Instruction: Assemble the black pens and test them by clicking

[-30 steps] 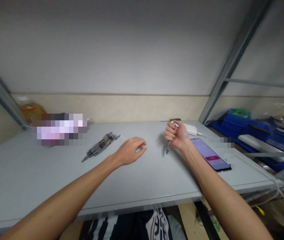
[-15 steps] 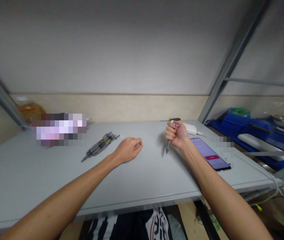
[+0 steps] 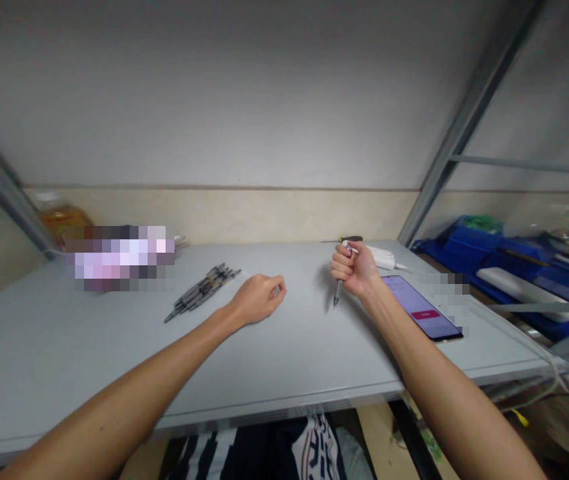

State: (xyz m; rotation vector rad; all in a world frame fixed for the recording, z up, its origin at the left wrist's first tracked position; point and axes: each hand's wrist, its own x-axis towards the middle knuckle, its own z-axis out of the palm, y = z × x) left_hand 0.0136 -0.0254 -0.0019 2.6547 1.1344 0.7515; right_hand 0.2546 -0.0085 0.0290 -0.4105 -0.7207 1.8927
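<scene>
My right hand [image 3: 357,270] is closed in a fist round a grey pen [image 3: 337,293], held upright with its tip pointing down just above the grey table [image 3: 114,360]. My left hand [image 3: 259,298] rests on the table with its fingers curled in; something small and pale seems pinched at the fingertips, too small to name. Several grey pens [image 3: 201,291] lie in a loose bundle to the left of my left hand. A phone [image 3: 421,308] with a lit screen lies flat right of my right wrist.
A white device with a cable [image 3: 384,257] and a small screwdriver [image 3: 344,239] lie behind my right hand near the wall. Blue bins [image 3: 504,267] stand on the right beyond a slanted metal post [image 3: 457,133]. A blurred patch covers something at the back left.
My left hand's fingers have curled in from a looser, half-spread pose to a closed one. My right hand and the pen have stayed where they were.
</scene>
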